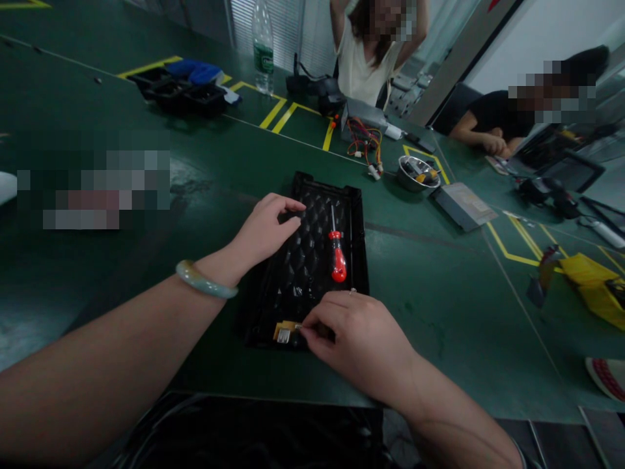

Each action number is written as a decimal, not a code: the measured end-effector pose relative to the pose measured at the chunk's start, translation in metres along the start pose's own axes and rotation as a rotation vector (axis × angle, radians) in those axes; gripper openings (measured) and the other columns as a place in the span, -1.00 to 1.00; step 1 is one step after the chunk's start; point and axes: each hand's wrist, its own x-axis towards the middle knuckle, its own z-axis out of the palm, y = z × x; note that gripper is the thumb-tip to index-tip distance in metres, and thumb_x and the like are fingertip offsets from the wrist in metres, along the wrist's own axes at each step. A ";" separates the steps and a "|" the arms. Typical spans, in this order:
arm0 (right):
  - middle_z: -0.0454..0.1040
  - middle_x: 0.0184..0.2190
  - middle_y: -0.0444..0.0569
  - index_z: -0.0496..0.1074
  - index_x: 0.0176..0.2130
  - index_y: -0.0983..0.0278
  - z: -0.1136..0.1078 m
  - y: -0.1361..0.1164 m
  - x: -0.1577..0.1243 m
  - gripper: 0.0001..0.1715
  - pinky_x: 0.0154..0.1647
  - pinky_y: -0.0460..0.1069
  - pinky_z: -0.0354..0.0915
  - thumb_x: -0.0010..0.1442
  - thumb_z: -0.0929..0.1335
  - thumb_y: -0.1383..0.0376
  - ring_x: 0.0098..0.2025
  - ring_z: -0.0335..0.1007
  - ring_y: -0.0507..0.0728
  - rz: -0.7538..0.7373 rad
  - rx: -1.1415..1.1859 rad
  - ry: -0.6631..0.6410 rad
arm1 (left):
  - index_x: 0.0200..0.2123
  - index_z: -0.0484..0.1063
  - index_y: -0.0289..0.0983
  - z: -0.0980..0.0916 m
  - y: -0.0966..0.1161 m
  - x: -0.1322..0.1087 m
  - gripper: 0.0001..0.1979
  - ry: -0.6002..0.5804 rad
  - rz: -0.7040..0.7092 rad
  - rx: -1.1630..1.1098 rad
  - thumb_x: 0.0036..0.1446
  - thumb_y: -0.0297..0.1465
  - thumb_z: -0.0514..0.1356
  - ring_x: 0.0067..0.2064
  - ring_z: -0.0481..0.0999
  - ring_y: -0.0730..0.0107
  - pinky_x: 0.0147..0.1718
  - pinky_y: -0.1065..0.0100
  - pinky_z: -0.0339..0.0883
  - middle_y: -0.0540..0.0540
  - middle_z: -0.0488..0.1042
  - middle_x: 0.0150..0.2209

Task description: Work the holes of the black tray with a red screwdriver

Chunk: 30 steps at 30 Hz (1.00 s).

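A black quilted tray (352, 215) lies on the green table in front of me. A red-handled screwdriver (336, 254) rests inside it, tip pointing away. My right hand (356, 335) is closed at the tray's near edge, fingertips pinching a small yellow-and-silver part (286, 332). My left hand (266, 228), a pale bangle on its wrist, rests on the tray's left side with the fingers curled and nothing visible in them.
Beyond the tray stand a metal bowl (415, 174) with small parts, a grey box (461, 205), coloured wires (364, 143), black trays (180, 91) and a water bottle (262, 45). Two other people sit at the far side. A yellow object (593, 286) lies right.
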 end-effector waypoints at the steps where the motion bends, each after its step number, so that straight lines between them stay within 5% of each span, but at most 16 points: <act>1: 0.64 -0.32 -0.13 0.65 -0.24 0.23 0.000 0.000 0.000 -0.85 -0.16 0.00 0.36 0.36 0.43 0.30 -0.27 0.52 0.05 -0.002 0.007 -0.003 | 0.06 0.62 -0.21 0.000 0.000 0.000 -0.69 -0.002 0.001 -0.002 0.28 -0.35 0.24 0.12 0.53 0.13 0.21 0.08 0.44 -0.14 0.53 0.07; 22: 0.63 -0.28 -0.07 0.62 -0.21 0.26 0.005 0.004 0.003 -0.76 -0.09 0.03 0.38 0.45 0.36 0.25 -0.23 0.52 0.08 -0.136 -0.077 -0.049 | 0.04 0.61 -0.21 -0.001 0.002 0.000 -0.70 -0.006 0.001 0.010 0.28 -0.36 0.23 0.15 0.52 0.13 0.22 0.09 0.43 -0.16 0.54 0.08; 30: 0.66 -0.22 -0.07 0.65 -0.14 0.23 0.002 0.003 0.004 -0.78 -0.08 0.03 0.39 0.44 0.39 0.22 -0.18 0.57 0.10 -0.055 -0.023 -0.111 | 0.05 0.61 -0.19 0.000 0.001 0.000 -0.70 -0.005 -0.003 0.010 0.29 -0.35 0.23 0.15 0.53 0.14 0.22 0.09 0.42 -0.15 0.53 0.09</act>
